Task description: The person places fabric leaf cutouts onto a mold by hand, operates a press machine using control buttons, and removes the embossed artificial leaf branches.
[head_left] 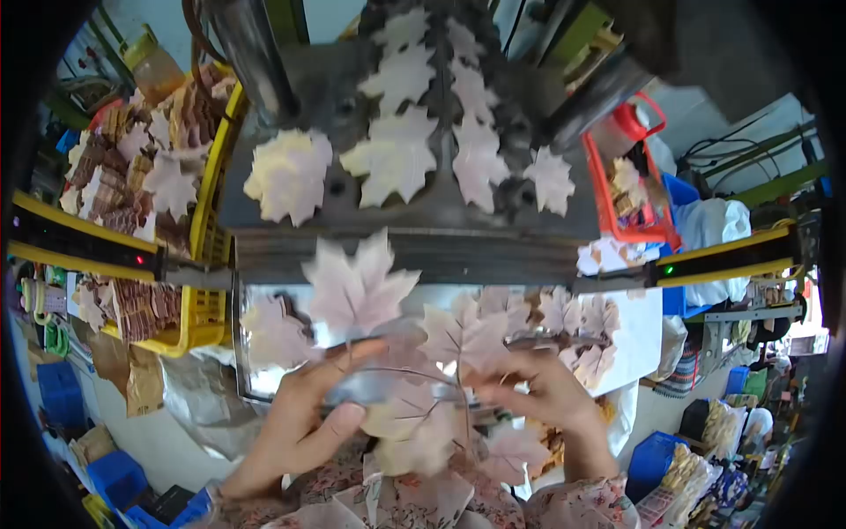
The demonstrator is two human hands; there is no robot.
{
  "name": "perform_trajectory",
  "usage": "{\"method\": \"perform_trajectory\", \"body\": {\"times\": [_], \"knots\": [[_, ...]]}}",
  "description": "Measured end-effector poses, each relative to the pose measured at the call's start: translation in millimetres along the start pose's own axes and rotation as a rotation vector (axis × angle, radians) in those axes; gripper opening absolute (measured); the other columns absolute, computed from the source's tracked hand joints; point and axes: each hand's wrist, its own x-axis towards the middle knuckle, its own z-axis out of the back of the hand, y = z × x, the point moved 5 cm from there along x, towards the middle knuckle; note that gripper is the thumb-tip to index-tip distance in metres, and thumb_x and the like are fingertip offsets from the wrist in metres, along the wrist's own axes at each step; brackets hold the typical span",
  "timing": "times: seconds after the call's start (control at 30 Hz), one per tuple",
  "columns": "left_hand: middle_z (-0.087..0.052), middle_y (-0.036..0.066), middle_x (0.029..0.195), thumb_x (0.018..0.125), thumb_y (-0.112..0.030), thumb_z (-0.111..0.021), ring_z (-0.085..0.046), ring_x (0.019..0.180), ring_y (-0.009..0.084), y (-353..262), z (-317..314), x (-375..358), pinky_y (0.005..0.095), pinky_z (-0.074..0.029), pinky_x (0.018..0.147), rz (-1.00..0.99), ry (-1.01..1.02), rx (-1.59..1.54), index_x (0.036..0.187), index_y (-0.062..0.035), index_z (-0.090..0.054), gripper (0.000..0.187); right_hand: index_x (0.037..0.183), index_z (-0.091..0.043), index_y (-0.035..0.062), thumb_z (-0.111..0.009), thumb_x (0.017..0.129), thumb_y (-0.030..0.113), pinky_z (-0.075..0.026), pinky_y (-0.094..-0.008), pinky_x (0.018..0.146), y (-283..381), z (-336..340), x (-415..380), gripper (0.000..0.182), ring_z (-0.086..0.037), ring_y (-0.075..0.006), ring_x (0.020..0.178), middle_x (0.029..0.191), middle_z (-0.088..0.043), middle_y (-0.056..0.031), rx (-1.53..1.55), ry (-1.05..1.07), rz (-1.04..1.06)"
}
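A spray of pale pink artificial maple leaves (410, 410), with thin brownish stems, is spread between my hands in front of my chest. My left hand (308, 410) has its thumb at the near side and its fingers behind, closed on the spray at its left. One large leaf (361, 286) stands up above those fingers. With bent fingers, my right hand (546, 388) pinches the spray near the stem under another upright leaf (467, 335). Both the leaves near my chest and a shiny grey patch by my left thumb are blurred.
Pale leaves (405, 154) lie in rows on the dark press bed (352, 216) ahead. Sensor bars (88, 240) (723, 256) flank its front edge. A yellow basket (207, 212) of leaf stacks stands left, a red basket (608, 198) right. More leaves (582, 317) lie on a white surface.
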Motion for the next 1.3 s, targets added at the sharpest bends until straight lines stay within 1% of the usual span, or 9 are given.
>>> {"method": "perform_trajectory", "body": {"times": [0.1, 0.13, 0.23, 0.3, 0.73, 1.0, 1.13, 1.2, 1.3], "knots": [[-0.072, 0.007, 0.086, 0.083, -0.012, -0.076, -0.067, 0.076, 0.0157, 117, -10, -120, 0.0282, -0.053, 0.073, 0.352, -0.342, -0.085, 0.102, 0.0037, -0.069, 0.026, 0.091, -0.066, -0.0009, -0.073, 0.084, 0.003, -0.05, -0.0255, 0.062, -98, 0, -85, 0.011, -0.066, -0.0113, 0.072, 0.076, -0.069, -0.005, -0.337, -0.767, -0.212], [-0.071, 0.005, 0.079, 0.082, -0.007, -0.076, -0.064, 0.07, 0.0109, 148, -17, -151, 0.0245, -0.051, 0.068, 0.551, -0.475, -0.316, 0.092, 0.0029, -0.071, 0.015, 0.091, -0.066, -0.0009, -0.073, 0.084, 0.003, -0.05, -0.0255, 0.062, -133, -6, -98, 0.011, -0.066, -0.0113, 0.072, 0.076, -0.069, -0.005, -0.333, -0.737, -0.248], [-0.067, 0.003, 0.074, 0.083, -0.001, -0.074, -0.059, 0.065, 0.0074, 195, -16, -165, 0.0208, -0.047, 0.062, 0.661, -0.697, -0.109, 0.082, -0.0019, -0.067, 0.007, 0.085, -0.066, -0.0039, -0.071, 0.085, 0.0, -0.053, -0.0253, 0.058, -210, -29, -131, 0.005, -0.066, -0.0119, 0.063, 0.07, -0.068, -0.007, -0.358, -0.607, -0.259], [-0.066, 0.002, 0.072, 0.082, -0.001, -0.075, -0.057, 0.064, 0.0064, 203, -16, -155, 0.0206, -0.045, 0.061, 0.611, -0.692, -0.154, 0.081, -0.0024, -0.066, 0.008, 0.078, -0.065, -0.0029, -0.068, 0.086, -0.002, -0.052, -0.0233, 0.055, -241, -17, -110, 0.009, -0.065, -0.0106, 0.061, 0.071, -0.068, -0.0047, 0.258, -0.572, -0.315], [-0.065, 0.0, 0.07, 0.08, 0.002, -0.077, -0.056, 0.061, 0.005, 205, -11, -146, 0.0205, -0.044, 0.059, 0.488, -0.695, -0.213, 0.076, -0.0016, -0.065, 0.013, 0.068, -0.056, 0.0039, -0.07, 0.087, 0.001, -0.049, -0.0207, 0.051, -224, -21, -100, 0.024, -0.065, -0.0103, 0.058, 0.07, -0.07, -0.0089, 0.207, -0.51, -0.45], [-0.065, 0.0, 0.072, 0.083, -0.001, -0.076, -0.054, 0.06, 0.0054, 202, -10, -148, 0.0208, -0.044, 0.059, 0.499, -0.682, -0.199, 0.081, -0.0019, -0.066, 0.01, 0.077, -0.065, -0.0037, -0.068, 0.088, 0.002, -0.05, -0.0211, 0.053, -227, -19, -100, 0.012, -0.065, -0.0082, 0.061, 0.068, -0.068, -0.0062, 0.269, -0.482, -0.403], [-0.06, -0.002, 0.072, 0.082, -0.004, -0.078, -0.048, 0.058, 0.0048, 164, -9, -141, 0.0216, -0.039, 0.056, 0.375, -0.679, 0.164, 0.082, -0.0027, -0.067, 0.011, 0.08, -0.066, -0.0017, -0.074, 0.088, 0.01, -0.047, -0.0233, 0.049, -194, -19, -109, 0.016, -0.066, -0.0092, 0.058, 0.064, -0.068, -0.0065, 0.137, -0.385, -0.435], [-0.055, -0.003, 0.071, 0.081, -0.008, -0.08, -0.043, 0.057, 0.0056, 119, -10, -122, 0.0225, -0.035, 0.053, 0.195, -0.682, 0.36, 0.085, -0.0023, -0.067, 0.015, 0.082, -0.068, 0.0022, -0.077, 0.087, 0.02, -0.045, -0.0266, 0.047, -130, -8, -117, 0.02, -0.064, -0.0128, 0.052, 0.062, -0.067, -0.007, -0.634, -0.424, -0.318], [-0.055, 0.004, 0.069, 0.076, -0.007, -0.083, -0.05, 0.056, 0.0134, 44, -22, -42, 0.0276, -0.04, 0.052, -0.008, -0.543, 0.579, 0.09, -0.0039, -0.071, 0.018, 0.085, -0.071, 0.0016, -0.077, 0.084, 0.018, -0.043, -0.0281, 0.048, -70, -23, -89, 0.018, -0.058, -0.0127, 0.05, 0.071, -0.069, -0.0098, -0.492, -0.605, -0.094]]}}
